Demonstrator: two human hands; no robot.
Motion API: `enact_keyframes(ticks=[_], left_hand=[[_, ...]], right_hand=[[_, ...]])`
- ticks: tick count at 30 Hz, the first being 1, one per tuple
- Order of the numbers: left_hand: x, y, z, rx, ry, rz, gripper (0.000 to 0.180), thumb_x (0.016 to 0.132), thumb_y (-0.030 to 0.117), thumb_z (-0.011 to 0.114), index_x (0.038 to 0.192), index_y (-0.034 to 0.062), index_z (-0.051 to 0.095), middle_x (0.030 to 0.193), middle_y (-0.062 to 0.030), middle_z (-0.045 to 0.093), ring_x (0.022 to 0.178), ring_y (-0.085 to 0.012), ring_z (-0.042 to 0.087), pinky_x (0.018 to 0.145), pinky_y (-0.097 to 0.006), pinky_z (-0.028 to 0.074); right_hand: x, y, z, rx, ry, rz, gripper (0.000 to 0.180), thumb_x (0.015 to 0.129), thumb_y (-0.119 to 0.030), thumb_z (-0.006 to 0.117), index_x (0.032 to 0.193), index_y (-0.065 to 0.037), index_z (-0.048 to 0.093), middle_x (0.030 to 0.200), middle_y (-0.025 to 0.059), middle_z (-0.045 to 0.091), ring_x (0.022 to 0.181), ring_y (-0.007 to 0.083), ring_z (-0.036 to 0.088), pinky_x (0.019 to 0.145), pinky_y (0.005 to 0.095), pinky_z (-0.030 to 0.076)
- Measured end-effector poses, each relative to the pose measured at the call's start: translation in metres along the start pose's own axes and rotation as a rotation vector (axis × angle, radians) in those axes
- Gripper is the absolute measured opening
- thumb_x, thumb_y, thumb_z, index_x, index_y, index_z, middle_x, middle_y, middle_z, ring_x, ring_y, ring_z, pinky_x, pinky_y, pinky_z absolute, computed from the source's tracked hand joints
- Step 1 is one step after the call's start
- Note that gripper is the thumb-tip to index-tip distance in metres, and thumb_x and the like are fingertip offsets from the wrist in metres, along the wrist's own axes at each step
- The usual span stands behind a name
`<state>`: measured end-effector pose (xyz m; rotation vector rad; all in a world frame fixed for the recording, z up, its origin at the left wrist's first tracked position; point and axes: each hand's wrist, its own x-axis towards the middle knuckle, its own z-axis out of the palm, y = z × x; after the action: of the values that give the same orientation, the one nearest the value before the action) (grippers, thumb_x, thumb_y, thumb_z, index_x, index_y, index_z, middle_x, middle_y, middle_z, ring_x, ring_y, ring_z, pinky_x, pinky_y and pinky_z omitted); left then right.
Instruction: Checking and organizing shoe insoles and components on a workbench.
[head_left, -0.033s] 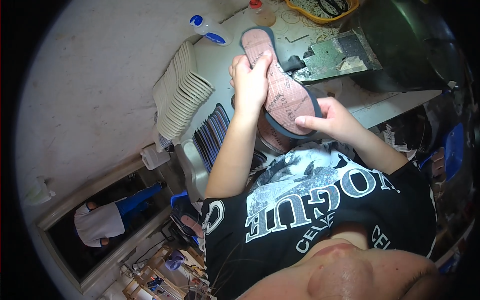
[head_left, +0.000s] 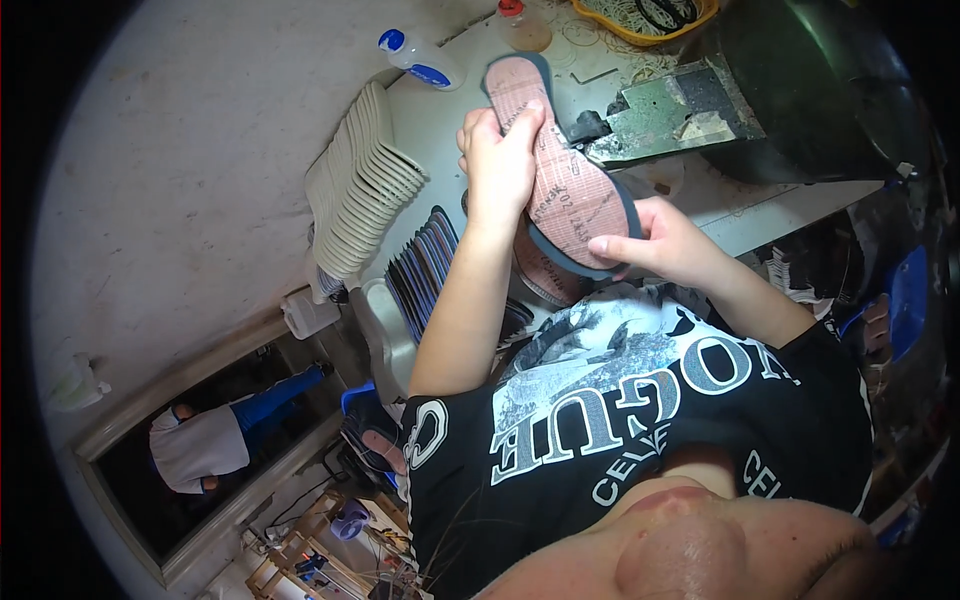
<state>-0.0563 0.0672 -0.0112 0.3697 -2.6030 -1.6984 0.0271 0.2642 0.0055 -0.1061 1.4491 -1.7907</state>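
Note:
Between my two hands is a shoe insole [head_left: 570, 195] with a pinkish, printed face and a dark blue-grey layer showing around its edge. My left hand [head_left: 503, 155] is closed on its narrow part, thumb lying on the pink face. At the wide end my right hand [head_left: 665, 238] pinches the rim, its thumb on top and its fingers mostly hidden beneath. Below the held piece, another pink insole [head_left: 545, 270] lies partly covered. To the left of my left forearm stands a row of dark insoles [head_left: 425, 270] on edge.
A stack of cream sole-shaped pieces [head_left: 365, 190] leans by the wall. Behind are a white bottle with blue cap [head_left: 420, 62], a red-capped bottle [head_left: 522, 28] and a yellow basket [head_left: 650, 25]. A green machine part [head_left: 680, 110] juts over the table [head_left: 740, 210]. A person [head_left: 205, 440] stands beyond the doorway.
The pink printed face has shifted slightly against the blue-grey layer near my right thumb. Both hands stay in nearly the same place.

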Motion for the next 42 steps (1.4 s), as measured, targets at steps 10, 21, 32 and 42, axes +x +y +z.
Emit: enact_keyframes(ticks=[10, 21, 32, 42], left_hand=[[0.044, -0.015, -0.019, -0.076, -0.310, -0.109, 0.075, 0.079, 0.055, 0.065, 0.102, -0.0163, 0.059, 0.117, -0.0357, 0.054, 0.115, -0.0375, 0.053, 0.101, -0.041, 0.038], [0.050, 0.052, -0.059, 0.492, -0.985, 0.343, 0.049, 0.070, 0.044, 0.080, 0.102, 0.0105, 0.067, 0.103, -0.0090, 0.063, 0.106, -0.0209, 0.053, 0.093, -0.034, 0.040], [0.065, 0.043, -0.065, 0.366, -0.965, 0.292, 0.034, 0.077, 0.032, 0.078, 0.085, 0.0045, 0.060, 0.079, 0.0011, 0.059, 0.075, -0.0078, 0.051, 0.067, -0.024, 0.043], [0.056, 0.031, -0.073, 0.359, -0.831, 0.080, 0.036, 0.079, 0.034, 0.078, 0.084, 0.0040, 0.058, 0.074, 0.0005, 0.060, 0.067, -0.0066, 0.053, 0.060, -0.021, 0.042]], right_hand=[[0.014, 0.002, 0.029, 0.274, 0.034, -0.124, 0.025, 0.094, -0.021, 0.060, 0.104, 0.001, 0.066, 0.088, 0.0068, 0.069, 0.076, 0.0119, 0.065, 0.067, 0.0236, 0.052], [0.028, -0.019, 0.039, 0.326, 0.082, -0.186, 0.034, 0.096, -0.029, 0.056, 0.104, 0.003, 0.062, 0.090, 0.0111, 0.069, 0.076, 0.0161, 0.068, 0.064, 0.0241, 0.053], [0.035, -0.015, 0.033, 0.317, 0.149, -0.184, 0.044, 0.098, -0.032, 0.053, 0.114, 0.008, 0.058, 0.102, 0.0164, 0.068, 0.085, 0.0206, 0.070, 0.072, 0.0255, 0.056], [0.047, -0.006, 0.030, 0.333, 0.260, -0.217, 0.042, 0.096, -0.033, 0.056, 0.093, 0.008, 0.062, 0.089, 0.0171, 0.069, 0.079, 0.0200, 0.071, 0.068, 0.0237, 0.056]])
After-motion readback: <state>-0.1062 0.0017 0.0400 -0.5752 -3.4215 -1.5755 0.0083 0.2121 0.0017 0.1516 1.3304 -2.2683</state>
